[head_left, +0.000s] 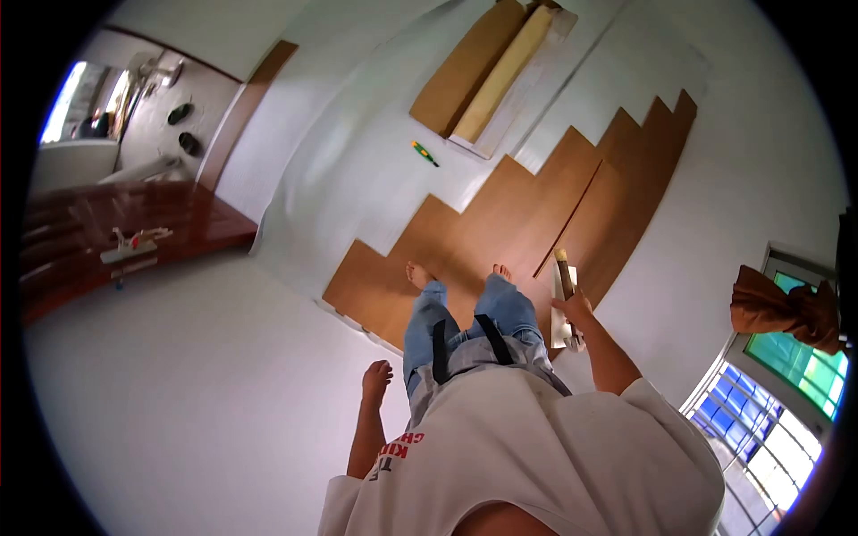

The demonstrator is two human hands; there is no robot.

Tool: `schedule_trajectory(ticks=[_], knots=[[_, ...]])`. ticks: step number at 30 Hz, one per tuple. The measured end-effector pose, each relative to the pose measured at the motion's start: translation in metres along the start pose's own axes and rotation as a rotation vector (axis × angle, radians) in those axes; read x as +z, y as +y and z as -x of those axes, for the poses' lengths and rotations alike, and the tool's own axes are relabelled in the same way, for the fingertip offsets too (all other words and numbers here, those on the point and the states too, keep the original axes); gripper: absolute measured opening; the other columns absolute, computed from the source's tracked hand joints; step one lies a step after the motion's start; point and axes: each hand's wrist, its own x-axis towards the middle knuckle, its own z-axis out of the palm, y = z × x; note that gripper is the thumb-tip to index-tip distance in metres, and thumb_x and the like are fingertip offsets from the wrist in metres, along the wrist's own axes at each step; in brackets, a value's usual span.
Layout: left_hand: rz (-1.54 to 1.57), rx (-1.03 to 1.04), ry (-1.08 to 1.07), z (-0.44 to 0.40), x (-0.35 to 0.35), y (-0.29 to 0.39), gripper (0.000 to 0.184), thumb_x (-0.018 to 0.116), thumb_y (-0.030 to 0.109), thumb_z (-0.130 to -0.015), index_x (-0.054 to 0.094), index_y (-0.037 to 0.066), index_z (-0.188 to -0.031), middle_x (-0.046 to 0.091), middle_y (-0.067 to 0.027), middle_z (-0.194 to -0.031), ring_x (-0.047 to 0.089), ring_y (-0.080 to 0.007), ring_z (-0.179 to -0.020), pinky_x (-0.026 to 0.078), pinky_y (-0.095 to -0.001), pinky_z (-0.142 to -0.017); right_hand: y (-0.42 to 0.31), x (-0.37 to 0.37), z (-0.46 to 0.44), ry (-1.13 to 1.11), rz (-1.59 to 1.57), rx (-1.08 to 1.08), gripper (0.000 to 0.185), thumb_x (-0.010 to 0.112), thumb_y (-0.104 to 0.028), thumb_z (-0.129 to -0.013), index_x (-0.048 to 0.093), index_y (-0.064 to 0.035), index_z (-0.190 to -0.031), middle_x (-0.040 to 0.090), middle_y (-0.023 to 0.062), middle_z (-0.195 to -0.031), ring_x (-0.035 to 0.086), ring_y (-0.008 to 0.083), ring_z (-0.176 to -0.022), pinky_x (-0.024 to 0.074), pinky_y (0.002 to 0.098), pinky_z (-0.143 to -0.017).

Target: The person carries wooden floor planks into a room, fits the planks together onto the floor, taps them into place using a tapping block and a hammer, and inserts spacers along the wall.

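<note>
My right hand (576, 308) is closed around a hammer (563, 266), beside my right leg. The wooden handle points away from me, its pale end uppermost, and a metal part shows below my fingers. A white, flat block (560, 326) is right behind the hammer; I cannot tell whether my hand grips it too. My left hand (377, 380) hangs at my left side, fingers curled in, with nothing visible in it. Under my bare feet lie brown floor planks (474, 232) with a stepped edge. A dark gap runs between two planks ahead of my right hand.
A long opened carton (469, 71) with planks lies ahead on the pale underlay (349, 170). A green and yellow utility knife (424, 154) lies near it. To the left are a reddish-brown door panel (179, 219) and a doorway. A barred window (760, 411) with brown cloth is at right.
</note>
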Motion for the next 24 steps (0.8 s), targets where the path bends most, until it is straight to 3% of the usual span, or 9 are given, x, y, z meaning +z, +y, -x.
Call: schedule_trajectory(ticks=[3, 7, 9, 11, 14, 16, 18, 21, 24], knots=[[-0.056, -0.012, 0.063, -0.026, -0.061, 0.049, 0.03, 0.056, 0.022, -0.101, 0.063, 0.001, -0.121, 0.069, -0.0083, -0.098, 0.066, -0.0157, -0.083, 0.051, -0.0288, -0.07, -0.005, -0.004, 0.018, -0.025, -0.059, 0.062, 0.093, 0.087, -0.04, -0.071, 0.043, 0.0005, -0.142, 0.07, 0.0207, -0.094, 0.07, 0.0262, -0.066, 0.0572, 0.0378, -0.052], [-0.079, 0.161, 0.229, -0.043, -0.104, 0.191, 0.037, 0.056, 0.028, -0.102, 0.06, 0.001, -0.127, 0.07, -0.0121, -0.11, 0.067, -0.0201, -0.092, 0.055, -0.0327, -0.08, -0.017, 0.007, -0.003, -0.074, -0.16, 0.11, 0.108, 0.086, -0.045, -0.07, 0.033, 0.0072, -0.149, 0.07, 0.0251, -0.102, 0.074, 0.0307, -0.078, 0.0605, 0.0393, -0.061], [-0.117, 0.204, 0.255, -0.02, -0.083, 0.246, 0.039, 0.055, 0.028, -0.103, 0.059, 0.0, -0.13, 0.07, -0.0132, -0.111, 0.067, -0.0212, -0.094, 0.055, -0.0334, -0.083, 0.002, 0.015, -0.033, -0.048, -0.046, 0.119, 0.107, 0.085, -0.047, -0.072, 0.033, 0.0045, -0.149, 0.07, 0.0243, -0.102, 0.071, 0.0278, -0.068, 0.0587, 0.0383, -0.057], [-0.14, 0.29, 0.249, -0.017, -0.061, 0.281, 0.037, 0.051, 0.023, -0.105, 0.058, -0.002, -0.132, 0.07, -0.0139, -0.109, 0.068, -0.0211, -0.096, 0.055, -0.0331, -0.086, 0.0, 0.02, -0.061, -0.099, -0.01, 0.117, 0.112, 0.084, -0.049, -0.071, 0.029, 0.0056, -0.152, 0.069, 0.027, -0.107, 0.072, 0.0306, -0.071, 0.0594, 0.0386, -0.06], [-0.213, 0.257, 0.222, -0.02, -0.011, 0.309, 0.034, 0.052, 0.022, -0.105, 0.06, -0.001, -0.129, 0.07, -0.0104, -0.105, 0.066, -0.0175, -0.093, 0.054, -0.0306, -0.083, -0.02, 0.019, -0.11, -0.214, 0.019, 0.215, 0.118, 0.082, -0.057, -0.071, 0.025, 0.0045, -0.154, 0.056, 0.0347, -0.132, 0.063, 0.0437, -0.115, 0.0525, 0.0455, -0.098], [-0.442, 0.253, 0.108, -0.016, 0.033, 0.322, 0.033, 0.054, 0.023, -0.104, 0.062, 0.001, -0.128, 0.071, -0.0089, -0.103, 0.066, -0.018, -0.091, 0.053, -0.031, -0.082, -0.021, 0.02, -0.147, -0.202, 0.019, 0.201, 0.118, 0.082, -0.057, -0.071, 0.023, 0.0029, -0.155, 0.053, 0.0353, -0.135, 0.06, 0.0453, -0.12, 0.0506, 0.0466, -0.1], [-0.922, 0.255, -0.008, -0.021, 0.075, 0.347, 0.035, 0.06, 0.025, -0.099, 0.064, 0.007, -0.128, 0.072, -0.0164, -0.106, 0.07, -0.0277, -0.096, 0.054, -0.0369, -0.087, -0.028, 0.025, -0.183, -0.161, 0.062, 0.193, 0.12, 0.082, -0.055, -0.072, 0.018, -0.0014, -0.157, 0.047, 0.0358, -0.139, 0.054, 0.049, -0.125, 0.048, 0.0489, -0.104], [-0.967, 0.163, -0.205, -0.067, 0.122, 0.38, 0.035, 0.062, 0.026, -0.097, 0.064, 0.008, -0.127, 0.073, -0.0133, -0.106, 0.07, -0.0296, -0.097, 0.054, -0.037, -0.086, -0.033, 0.038, -0.243, -0.128, 0.013, 0.197, 0.119, 0.083, -0.053, -0.071, 0.018, -0.002, -0.157, 0.048, 0.0352, -0.136, 0.055, 0.0482, -0.123, 0.0492, 0.0496, -0.102], [-0.979, 0.206, -0.272, -0.176, 0.144, 0.394, 0.031, 0.062, 0.024, -0.096, 0.065, 0.008, -0.123, 0.073, -0.0115, -0.104, 0.071, -0.0284, -0.095, 0.054, -0.0361, -0.086, -0.034, 0.061, -0.31, -0.104, 0.026, 0.215, 0.118, 0.084, -0.048, -0.071, 0.015, -0.004, -0.157, 0.046, 0.0367, -0.135, 0.058, 0.0491, -0.118, 0.0517, 0.0518, -0.098]])
